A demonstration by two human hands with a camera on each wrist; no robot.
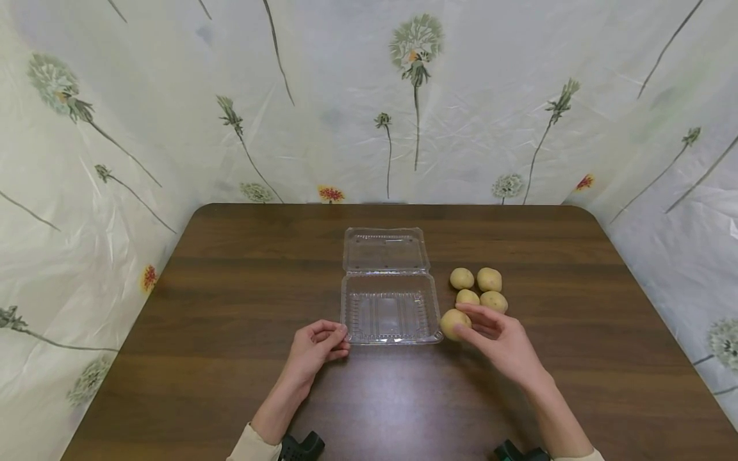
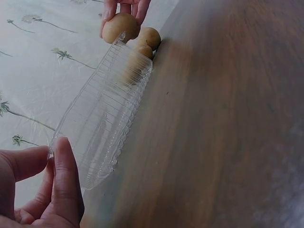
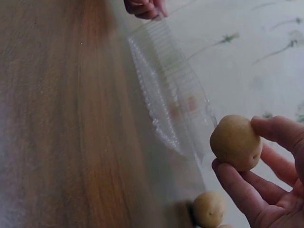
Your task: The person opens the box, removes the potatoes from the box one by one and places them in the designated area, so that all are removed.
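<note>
A clear plastic clamshell container (image 1: pixel 392 310) lies with its lid (image 1: pixel 385 250) folded back on the far side. At its near left corner my left hand (image 1: pixel 317 349) pinches the rim between thumb and fingers, as the left wrist view also shows. My right hand (image 1: pixel 501 342) grips a potato (image 1: pixel 454 325) between thumb and fingertips. In the right wrist view this held potato (image 3: pixel 236 142) is above the table, close to the container's right rim. Several more potatoes (image 1: pixel 489 280) sit in a group just beyond my right hand, partly overlapped by its fingers.
The dark wooden table (image 1: pixel 259 275) carries the container in its middle, with the potato group to the right. Behind and at both sides hangs a pale sheet (image 1: pixel 340 83) printed with dandelions, meeting the table's far edge.
</note>
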